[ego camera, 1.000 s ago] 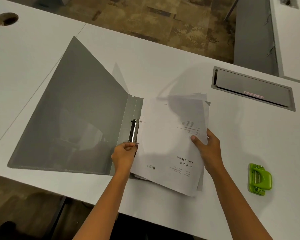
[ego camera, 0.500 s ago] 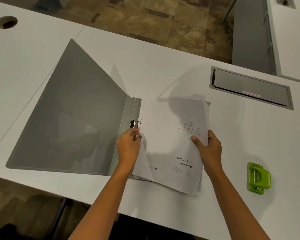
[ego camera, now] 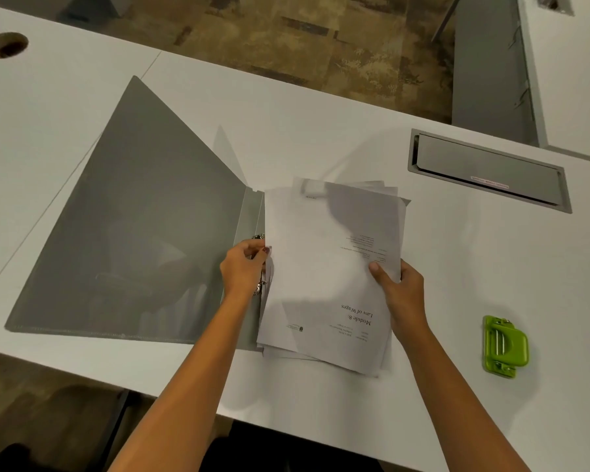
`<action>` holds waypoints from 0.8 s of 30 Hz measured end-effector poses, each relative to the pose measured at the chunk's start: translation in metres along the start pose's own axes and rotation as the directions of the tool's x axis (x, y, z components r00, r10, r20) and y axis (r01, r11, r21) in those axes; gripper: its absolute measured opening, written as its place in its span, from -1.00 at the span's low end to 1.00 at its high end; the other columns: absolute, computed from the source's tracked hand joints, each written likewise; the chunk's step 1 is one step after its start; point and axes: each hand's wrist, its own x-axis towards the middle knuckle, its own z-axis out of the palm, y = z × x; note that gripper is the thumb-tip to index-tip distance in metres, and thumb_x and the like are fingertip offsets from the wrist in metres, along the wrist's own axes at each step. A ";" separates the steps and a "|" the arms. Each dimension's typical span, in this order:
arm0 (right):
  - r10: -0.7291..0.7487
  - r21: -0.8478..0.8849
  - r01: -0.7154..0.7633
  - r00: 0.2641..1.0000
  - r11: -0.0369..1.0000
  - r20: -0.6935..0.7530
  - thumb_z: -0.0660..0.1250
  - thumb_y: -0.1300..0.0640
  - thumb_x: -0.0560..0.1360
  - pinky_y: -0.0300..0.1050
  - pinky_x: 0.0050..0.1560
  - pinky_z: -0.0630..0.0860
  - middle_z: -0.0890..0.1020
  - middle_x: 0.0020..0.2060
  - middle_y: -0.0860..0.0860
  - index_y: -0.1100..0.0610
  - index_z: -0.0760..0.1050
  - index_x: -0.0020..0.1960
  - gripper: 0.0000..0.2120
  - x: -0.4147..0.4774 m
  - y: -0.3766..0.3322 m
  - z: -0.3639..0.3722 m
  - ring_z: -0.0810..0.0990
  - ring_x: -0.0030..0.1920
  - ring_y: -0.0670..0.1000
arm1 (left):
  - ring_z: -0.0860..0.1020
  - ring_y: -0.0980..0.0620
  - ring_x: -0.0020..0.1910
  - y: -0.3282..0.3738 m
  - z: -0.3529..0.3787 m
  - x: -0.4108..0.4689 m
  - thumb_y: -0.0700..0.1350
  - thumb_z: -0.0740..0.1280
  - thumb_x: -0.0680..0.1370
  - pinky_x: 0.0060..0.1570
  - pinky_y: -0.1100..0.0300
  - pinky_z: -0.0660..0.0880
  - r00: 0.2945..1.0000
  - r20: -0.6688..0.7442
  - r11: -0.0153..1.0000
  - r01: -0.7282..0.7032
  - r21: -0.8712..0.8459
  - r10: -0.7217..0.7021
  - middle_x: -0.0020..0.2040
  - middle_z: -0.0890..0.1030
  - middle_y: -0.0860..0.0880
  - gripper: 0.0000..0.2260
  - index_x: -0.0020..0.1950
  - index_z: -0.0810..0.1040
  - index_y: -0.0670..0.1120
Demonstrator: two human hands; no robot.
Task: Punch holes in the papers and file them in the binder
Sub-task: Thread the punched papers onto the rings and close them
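The grey binder (ego camera: 143,240) lies open on the bench in front of me, its left cover spread flat and its spine upright, the metal rings (ego camera: 259,237) just showing beside my left hand (ego camera: 244,267). My white papers (ego camera: 331,277) sit as a loose, uneven stack over the right half, printed side up and upside down to me, headed "Module 8: Law of Wages". The green punch (ego camera: 504,347) lies well to the right, apart from the stack.

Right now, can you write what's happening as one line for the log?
step: filing | left hand: at binder rings | right hand: holding papers | hole punch: idle on desk
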 end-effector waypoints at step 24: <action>0.028 -0.036 -0.029 0.999 0.999 -0.024 0.39 0.11 0.49 -0.01 -0.05 0.62 0.64 0.07 0.06 0.14 0.49 0.23 -0.67 0.016 -0.012 0.014 0.65 0.00 0.09 | 0.64 -0.07 -0.20 0.012 0.013 0.024 -0.25 0.36 0.49 -0.06 0.01 0.60 0.980 -0.126 0.984 -0.139 0.109 0.153 -0.20 0.67 -0.12 -0.93 -0.14 0.65 -0.19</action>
